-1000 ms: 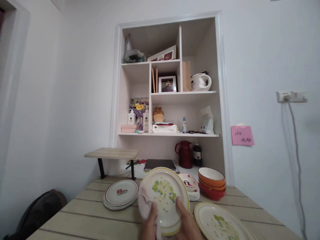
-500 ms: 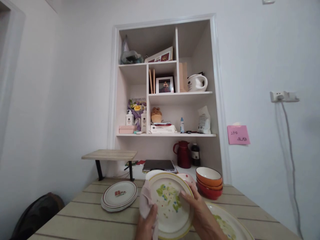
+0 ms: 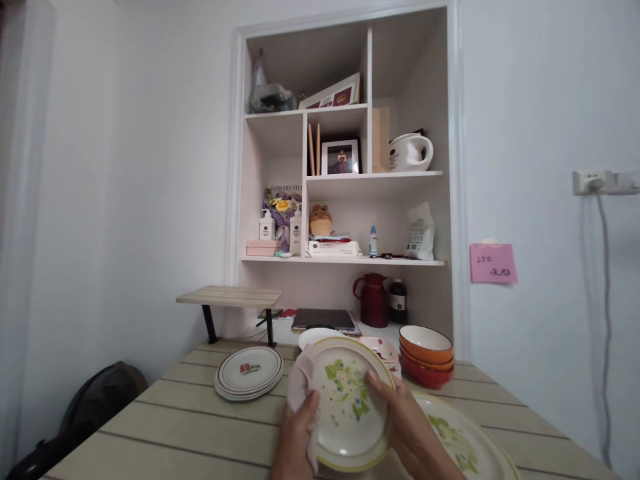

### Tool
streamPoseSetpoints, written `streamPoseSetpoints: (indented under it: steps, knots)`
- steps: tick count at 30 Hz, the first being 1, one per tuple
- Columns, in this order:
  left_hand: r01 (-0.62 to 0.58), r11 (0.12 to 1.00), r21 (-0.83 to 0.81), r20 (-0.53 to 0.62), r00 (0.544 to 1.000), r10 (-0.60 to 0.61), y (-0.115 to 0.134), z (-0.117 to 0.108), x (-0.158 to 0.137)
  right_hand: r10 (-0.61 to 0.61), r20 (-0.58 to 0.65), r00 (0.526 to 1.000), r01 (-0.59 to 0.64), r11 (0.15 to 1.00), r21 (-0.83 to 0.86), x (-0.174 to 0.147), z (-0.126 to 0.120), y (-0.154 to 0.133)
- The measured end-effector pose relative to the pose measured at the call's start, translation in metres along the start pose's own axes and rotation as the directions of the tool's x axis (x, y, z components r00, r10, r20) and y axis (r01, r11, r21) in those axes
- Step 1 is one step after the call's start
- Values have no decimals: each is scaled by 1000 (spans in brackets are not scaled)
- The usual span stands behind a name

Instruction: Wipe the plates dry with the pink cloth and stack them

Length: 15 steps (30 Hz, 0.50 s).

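Observation:
A cream plate [image 3: 345,430] with a yellow-green rim and a leafy pattern is held up, tilted toward me, over the table. On its left edge my left hand [image 3: 296,433] is closed, with a pale pink cloth [image 3: 301,377] pressed between the fingers and the plate. My right hand [image 3: 407,423] grips the right edge, its thumb on the plate's face and its fingers behind, hidden. Below my right forearm lies a larger plate [image 3: 463,437] in the same pattern, partly covered. Behind the held plate, a white dish [image 3: 320,335] and pink dotted bowls [image 3: 383,350] show in part.
Several white plates with red rims [image 3: 250,370] are stacked at left on the slatted table [image 3: 190,427]. Orange and red bowls [image 3: 427,353] stand stacked at right. A small raised shelf [image 3: 230,296] stands at the back left. A red jug [image 3: 374,300] stands in the wall niche.
The view has shifted, so the room sits further right and slightly higher in the picture. Both hands still hold the plate, with the cloth at its left edge.

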State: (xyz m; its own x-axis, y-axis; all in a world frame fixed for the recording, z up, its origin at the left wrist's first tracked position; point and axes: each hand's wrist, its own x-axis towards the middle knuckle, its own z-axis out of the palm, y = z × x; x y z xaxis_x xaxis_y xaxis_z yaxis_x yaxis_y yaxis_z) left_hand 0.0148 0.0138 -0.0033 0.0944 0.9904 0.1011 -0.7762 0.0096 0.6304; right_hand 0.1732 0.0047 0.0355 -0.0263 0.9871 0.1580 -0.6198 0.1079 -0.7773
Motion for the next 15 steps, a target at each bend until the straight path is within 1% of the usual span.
streamPoseSetpoints:
  steps: [4, 7, 10, 12, 15]
  knots:
    - [61, 995, -80, -29, 998, -63, -2, -1, 2, -10, -77, 997, 14, 998, 59, 9, -3, 21]
    - [155, 978, -142, -18, 987, -159, -5, -4, 6, -35, -152, 988, 54, 991, 120, 11, -3, 38]
    - [223, 957, -186, -4, 974, -227, -11, -7, 9, -21, -195, 981, 60, 979, 194, 9, 1, 53]
    - [218, 956, -197, -26, 974, -227, -15, -8, 10, 8, -200, 980, 42, 969, 243, 8, 5, 61]
    - [182, 963, -201, -72, 977, -200, -19, -9, 11, 94, -154, 984, -42, 948, 316, 6, 11, 68]
